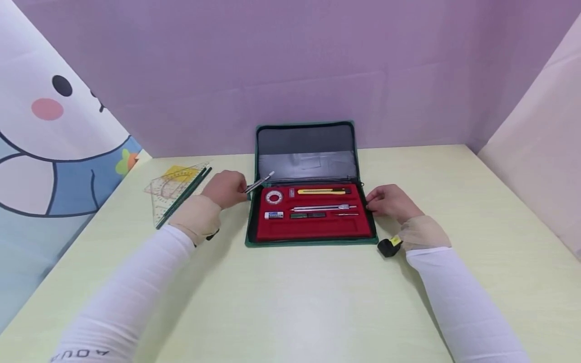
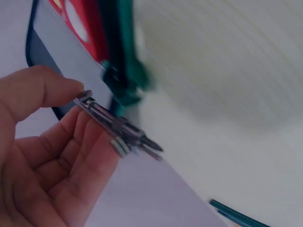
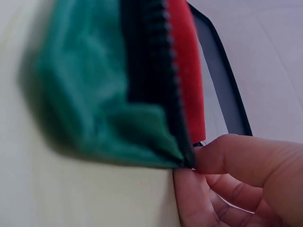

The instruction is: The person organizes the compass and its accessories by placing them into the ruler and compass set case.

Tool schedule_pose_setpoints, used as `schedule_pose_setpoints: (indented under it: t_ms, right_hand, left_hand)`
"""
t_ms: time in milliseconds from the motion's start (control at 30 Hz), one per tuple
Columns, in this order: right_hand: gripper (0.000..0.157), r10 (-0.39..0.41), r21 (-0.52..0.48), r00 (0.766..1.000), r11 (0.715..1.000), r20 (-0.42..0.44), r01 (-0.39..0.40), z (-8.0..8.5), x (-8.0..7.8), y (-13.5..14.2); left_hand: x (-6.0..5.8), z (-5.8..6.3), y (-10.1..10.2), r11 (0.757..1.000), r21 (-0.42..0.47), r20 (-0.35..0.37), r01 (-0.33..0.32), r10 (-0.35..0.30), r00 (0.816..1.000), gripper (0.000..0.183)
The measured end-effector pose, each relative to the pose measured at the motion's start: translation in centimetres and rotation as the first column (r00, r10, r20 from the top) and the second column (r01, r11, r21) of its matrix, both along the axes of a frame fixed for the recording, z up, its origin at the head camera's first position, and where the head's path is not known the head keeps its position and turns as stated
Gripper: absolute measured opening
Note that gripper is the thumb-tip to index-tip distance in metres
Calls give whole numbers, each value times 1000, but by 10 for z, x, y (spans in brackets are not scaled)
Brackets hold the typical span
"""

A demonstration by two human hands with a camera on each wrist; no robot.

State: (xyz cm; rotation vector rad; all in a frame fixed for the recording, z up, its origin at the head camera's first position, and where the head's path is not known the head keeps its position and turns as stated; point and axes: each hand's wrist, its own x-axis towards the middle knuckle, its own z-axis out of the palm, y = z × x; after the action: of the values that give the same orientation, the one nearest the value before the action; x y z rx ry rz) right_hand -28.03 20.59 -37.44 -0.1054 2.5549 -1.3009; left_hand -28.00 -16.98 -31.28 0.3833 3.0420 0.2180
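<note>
My left hand (image 1: 226, 189) is at the left side of an opened green zip case (image 1: 313, 243). Between its thumb and fingers it pinches a silver drawing compass (image 2: 118, 125), whose pointed tips and small thumbscrew show in the left wrist view. At the case's opposite side, my right hand (image 1: 392, 201) grips the edge with thumb and fingers by the zipper. Inside lies a red tray (image 1: 313, 233). It bears a white ring (image 1: 274, 197), a yellow utility knife (image 1: 322, 191), a second silver compass (image 1: 324, 207), an eraser (image 1: 274, 215) and small dark green pieces (image 1: 307, 215).
Left of the case lie clear set squares (image 1: 161, 201), a yellow template (image 1: 179, 174) and dark green pencils (image 1: 183, 196). A black and yellow object (image 1: 389, 247) shows by the right wrist. The case lid (image 1: 306, 138) stands up near the purple backdrop (image 1: 295, 75).
</note>
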Motion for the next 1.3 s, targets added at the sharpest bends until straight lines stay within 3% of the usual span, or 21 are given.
schedule_pose_setpoints:
  t_ms: [300, 500, 667, 900, 1067, 1300]
  right_hand:
    - [26, -3, -19, 1000, 1000, -5, 3, 1, 5, -2]
    - [21, 0, -51, 1000, 999, -20, -1, 3, 5, -1]
    - [21, 1, -55, 1000, 998, -18, -2, 5, 6, -3]
    - [24, -17, -29, 1000, 999, 8, 17, 5, 6, -10]
    - [24, -15, -25, 1000, 1000, 8, 15, 4, 6, -12]
    - [23, -13, -12, 1000, 1000, 1, 13, 2, 6, -13]
  left_hand:
    - [-3, -6, 45, 991, -40, 44, 124, -122, 992, 22]
    - [-11, -8, 75, 959, -96, 52, 268, -264, 963, 18]
    - [-14, -13, 95, 931, -122, 49, 345, -341, 939, 12]
    - [-17, -17, 113, 920, -117, 70, 374, -368, 927, 11]
    - [-17, -17, 119, 923, -116, 102, 366, -356, 929, 12]
    - [-14, -18, 124, 926, -69, 81, 370, -365, 928, 14]
